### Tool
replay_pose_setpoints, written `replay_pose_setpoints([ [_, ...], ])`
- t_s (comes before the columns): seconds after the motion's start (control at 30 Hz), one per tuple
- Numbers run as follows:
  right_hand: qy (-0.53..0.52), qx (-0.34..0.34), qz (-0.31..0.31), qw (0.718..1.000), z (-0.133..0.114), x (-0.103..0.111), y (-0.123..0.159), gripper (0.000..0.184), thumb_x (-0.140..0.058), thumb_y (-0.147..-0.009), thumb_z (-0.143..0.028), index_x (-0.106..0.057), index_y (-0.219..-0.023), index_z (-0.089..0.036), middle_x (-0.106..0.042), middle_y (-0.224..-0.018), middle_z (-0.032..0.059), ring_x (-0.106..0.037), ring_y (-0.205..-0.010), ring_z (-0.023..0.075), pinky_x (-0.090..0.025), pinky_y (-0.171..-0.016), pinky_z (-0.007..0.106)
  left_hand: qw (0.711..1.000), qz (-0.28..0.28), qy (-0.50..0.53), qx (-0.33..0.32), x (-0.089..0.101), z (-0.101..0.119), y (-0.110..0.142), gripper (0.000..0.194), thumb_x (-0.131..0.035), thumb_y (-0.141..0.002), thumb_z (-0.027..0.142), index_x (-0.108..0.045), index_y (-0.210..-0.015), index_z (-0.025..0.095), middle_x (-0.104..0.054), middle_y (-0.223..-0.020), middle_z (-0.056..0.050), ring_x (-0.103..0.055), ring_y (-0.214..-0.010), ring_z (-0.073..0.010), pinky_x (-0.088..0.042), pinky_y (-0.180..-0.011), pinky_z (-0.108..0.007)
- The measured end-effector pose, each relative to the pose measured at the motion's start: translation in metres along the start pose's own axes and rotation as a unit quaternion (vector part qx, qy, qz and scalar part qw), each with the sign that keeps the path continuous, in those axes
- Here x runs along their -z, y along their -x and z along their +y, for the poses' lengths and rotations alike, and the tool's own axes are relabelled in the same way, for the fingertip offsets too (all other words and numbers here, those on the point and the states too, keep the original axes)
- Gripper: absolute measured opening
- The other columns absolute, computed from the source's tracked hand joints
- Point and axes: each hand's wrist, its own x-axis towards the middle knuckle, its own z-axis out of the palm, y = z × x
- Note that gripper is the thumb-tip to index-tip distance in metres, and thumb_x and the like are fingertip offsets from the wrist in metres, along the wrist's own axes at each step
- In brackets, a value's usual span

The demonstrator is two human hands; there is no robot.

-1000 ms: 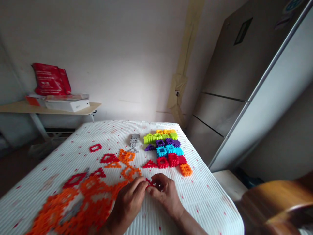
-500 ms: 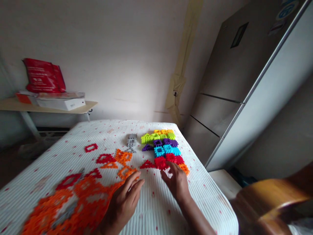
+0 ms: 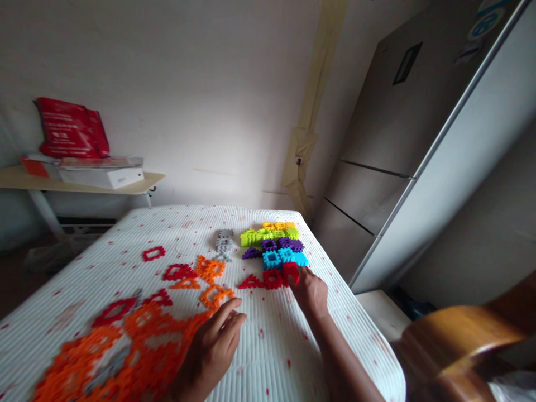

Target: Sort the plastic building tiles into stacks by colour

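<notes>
My right hand (image 3: 310, 291) is at the row of red pieces, its fingers closed on a stack of red interlocking toy tiles (image 3: 290, 272). Another red square stack (image 3: 273, 278) and red triangular tiles (image 3: 252, 281) lie just left of it. Blue (image 3: 272, 259), purple (image 3: 268, 245), green (image 3: 250, 237) and yellow (image 3: 280, 226) stacks stand in rows behind. My left hand (image 3: 215, 341) holds nothing, fingers loosely bent and apart, beside a big pile of loose orange tiles (image 3: 157, 357). My right hand and wrist hide the orange stack at the row's near end.
Grey tiles (image 3: 224, 244) stand near the middle of the cloth-covered table (image 3: 268, 363). Loose red tiles (image 3: 153, 253) and orange tiles (image 3: 210, 269) lie left of centre. A refrigerator (image 3: 377, 167) stands at the right, a wooden chair (image 3: 464, 335) at lower right.
My right hand has moved slightly right, from the left red stack to the one beside it, and its fingers have closed there. My left hand stays nearly still.
</notes>
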Motion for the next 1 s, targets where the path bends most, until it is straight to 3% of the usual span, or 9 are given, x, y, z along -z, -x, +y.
replay_pose_setpoints([
  [0.3, 0.002, 0.022, 0.013, 1.0, 0.0, -0.005, -0.001, 0.034, -0.053, -0.084, -0.048, -0.065, -0.08, -0.016, -0.068, -0.073, 0.0076, -0.06, -0.056, 0.0137, -0.022, -0.046, 0.023, 1.0, -0.012, -0.012, 0.005, 0.005, 0.006, -0.006, 0.025, -0.041, -0.085, 0.005, -0.061, -0.089, 0.02, -0.067, -0.103, -0.009, -0.068, -0.081, -0.0149, -0.056, -0.073, -0.025],
  [0.47, 0.017, 0.022, 0.018, 0.999, -0.001, -0.006, 0.001, 0.028, -0.051, -0.088, -0.041, -0.065, -0.087, -0.017, -0.067, -0.075, 0.0062, -0.059, -0.053, 0.0128, -0.02, -0.045, 0.023, 0.999, -0.027, -0.011, 0.02, 0.006, 0.009, -0.006, 0.026, -0.041, -0.084, 0.005, -0.061, -0.087, 0.021, -0.067, -0.102, -0.009, -0.067, -0.078, -0.0145, -0.056, -0.071, -0.025],
  [0.57, 0.004, 0.042, 0.06, 0.997, 0.0, -0.005, 0.003, 0.027, -0.048, -0.091, -0.039, -0.065, -0.09, -0.017, -0.067, -0.081, 0.006, -0.057, -0.053, 0.0119, -0.021, -0.045, 0.023, 0.999, -0.033, -0.011, 0.027, 0.008, 0.01, -0.007, 0.026, -0.041, -0.083, 0.005, -0.062, -0.086, 0.021, -0.067, -0.103, -0.009, -0.067, -0.078, -0.0146, -0.056, -0.072, -0.026],
  [0.67, -0.052, 0.131, 0.126, 0.982, -0.002, -0.004, 0.008, 0.03, -0.041, -0.095, -0.033, -0.065, -0.087, -0.017, -0.066, -0.081, 0.0065, -0.057, -0.058, 0.0123, -0.029, -0.05, 0.023, 0.999, -0.028, -0.007, 0.038, 0.01, 0.01, -0.009, 0.026, -0.042, -0.083, 0.005, -0.062, -0.087, 0.021, -0.067, -0.102, -0.008, -0.067, -0.079, -0.0152, -0.057, -0.071, -0.026],
  [0.73, -0.101, 0.217, 0.134, 0.962, -0.007, -0.006, 0.014, 0.03, -0.039, -0.096, -0.027, -0.064, -0.082, -0.016, -0.064, -0.074, 0.0055, -0.056, -0.059, 0.0123, -0.032, -0.055, 0.023, 0.999, -0.021, 0.003, 0.046, 0.012, 0.009, -0.01, 0.026, -0.042, -0.082, 0.004, -0.062, -0.087, 0.021, -0.068, -0.097, -0.007, -0.067, -0.08, -0.0154, -0.057, -0.072, -0.027],
  [0.87, -0.157, 0.376, 0.061, 0.911, -0.024, -0.013, 0.032, 0.03, -0.037, -0.096, -0.019, -0.059, -0.076, -0.017, -0.059, -0.066, 0.0021, -0.052, -0.057, 0.0121, -0.03, -0.056, 0.025, 0.998, -0.027, 0.012, 0.047, 0.014, 0.01, -0.013, 0.024, -0.043, -0.083, 0.005, -0.061, -0.085, 0.021, -0.068, -0.088, -0.005, -0.066, -0.08, -0.0157, -0.056, -0.073, -0.028],
  [1.0, -0.145, 0.445, 0.007, 0.884, -0.041, -0.018, 0.044, 0.03, -0.038, -0.096, -0.021, -0.055, -0.071, -0.018, -0.057, -0.064, 0.0009, -0.05, -0.055, 0.0125, -0.028, -0.054, 0.027, 0.998, -0.033, 0.02, 0.047, 0.016, 0.013, -0.014, 0.022, -0.044, -0.083, 0.005, -0.061, -0.086, 0.02, -0.067, -0.083, -0.005, -0.065, -0.079, -0.0157, -0.056, -0.072, -0.028],
])
